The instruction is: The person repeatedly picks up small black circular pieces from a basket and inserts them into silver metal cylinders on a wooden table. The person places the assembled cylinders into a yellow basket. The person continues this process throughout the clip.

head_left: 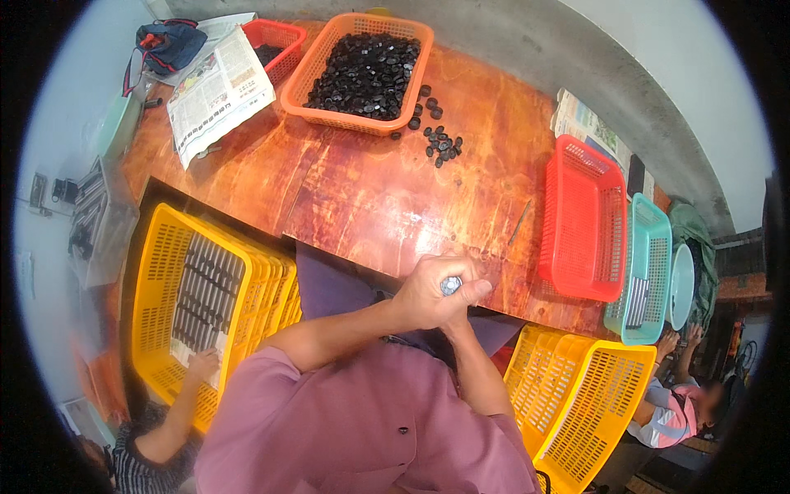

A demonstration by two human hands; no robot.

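In front of my body, over the table's near edge, my left hand is closed round a slim rod-like thing. Only its round, shiny grey end shows between thumb and fingers, so its kind is unclear. Close under it is my right hand, its fingers mostly hidden behind the left. An orange basket full of small black round parts stands on the far side of the wooden table. Several loose black parts lie beside that basket.
Stacked yellow crates holding grey rods stand at left, where another person's hand reaches in. More yellow crates are at right. A red basket, a teal basket and newspaper edge the table. Another person sits at right.
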